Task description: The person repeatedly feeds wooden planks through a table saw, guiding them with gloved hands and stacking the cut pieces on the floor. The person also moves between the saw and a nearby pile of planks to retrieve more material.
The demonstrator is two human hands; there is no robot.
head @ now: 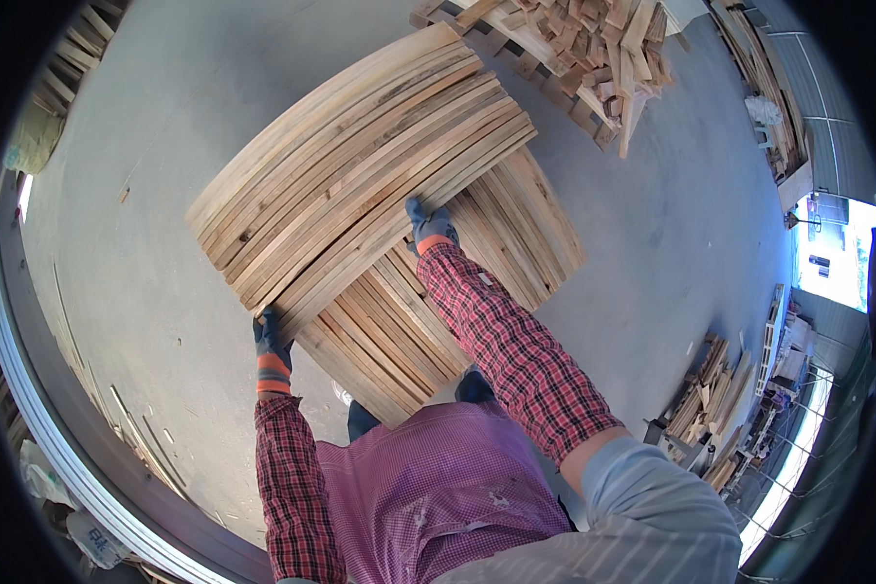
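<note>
A stack of wooden boards stands before me. Its top layer of planks (365,157) runs from lower left to upper right. Crosswise beneath it lies a lower layer of planks (379,339). My left hand (271,344), in a grey glove with an orange cuff, grips the left end of the near-edge board (350,281). Farther right along that same board, my gloved right hand (432,225) holds its near edge, thumb on top. The fingers under the board are mostly hidden. Whether each hand grips one board or more is hard to tell.
A heap of short wood offcuts (613,51) rests on a wooden pallet (540,77) at the upper right. More scrap wood (708,387) lies at the right. Thin strips (142,431) lie on the concrete floor (168,277) near a metal rail (44,409) at the left.
</note>
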